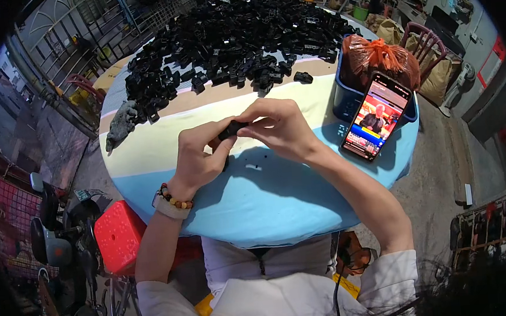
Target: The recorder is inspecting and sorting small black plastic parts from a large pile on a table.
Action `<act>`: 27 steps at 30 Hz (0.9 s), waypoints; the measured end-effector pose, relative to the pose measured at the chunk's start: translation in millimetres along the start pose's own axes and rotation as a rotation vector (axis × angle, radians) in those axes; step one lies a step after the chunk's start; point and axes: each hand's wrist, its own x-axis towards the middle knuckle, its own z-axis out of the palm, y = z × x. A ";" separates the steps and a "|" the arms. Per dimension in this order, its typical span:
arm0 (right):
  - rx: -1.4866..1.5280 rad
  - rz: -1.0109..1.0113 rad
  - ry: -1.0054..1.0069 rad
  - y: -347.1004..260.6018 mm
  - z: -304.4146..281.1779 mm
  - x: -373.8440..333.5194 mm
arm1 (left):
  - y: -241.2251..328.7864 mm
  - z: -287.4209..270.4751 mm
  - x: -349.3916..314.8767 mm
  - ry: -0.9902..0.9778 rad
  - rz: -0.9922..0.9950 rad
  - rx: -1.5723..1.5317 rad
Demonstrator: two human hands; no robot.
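A small black plastic housing (232,130) was held between the left hand (203,152) and the right hand (283,126), above the pale yellow stripe of the cloth-covered bench (291,205). The left thumb and fingers pinched its near-left end, while those of the right hand closed on its upper right edge; between them they hid much of its outline, so its exact shape could not be told.

By its look, the housing was probably very light, stiff and hard-shelled, with no give to speak of. Its surface looked smooth enough to turn under a dry fingertip, so the opposite ends or the flat sides seemed the best places to take hold, with a firm but measured pinch; any thin tab or clip would likely be the part to snap first.

Similar pieces lay in a tangled black heap (238,35) across the far side, where edges might catch on one another. One loose black piece (303,77) sat apart on the cloth, easier to lift by its sides. A smartphone (376,116) leaned against a blue basket (346,100) on the right.
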 end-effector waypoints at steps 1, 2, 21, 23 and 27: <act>0.077 0.051 0.001 1.2 0.3 -0.5 | 0.1 1.7 -0.3 0.000 0.000 -0.001; 0.076 0.051 0.001 1.3 -0.1 -0.5 | 0.9 4.2 -0.8 0.027 -0.019 -0.032; 0.312 0.192 -1.020 -50.7 -9.3 -22.1 | 11.1 -12.7 2.2 -0.334 -0.226 0.527; 0.123 0.232 -0.753 -39.3 -10.7 -18.5 | 13.7 -14.7 0.2 -0.371 -0.212 0.510; -0.531 0.050 -0.002 24.2 -18.9 -7.5 | 12.2 -15.9 1.5 -0.307 -0.075 0.202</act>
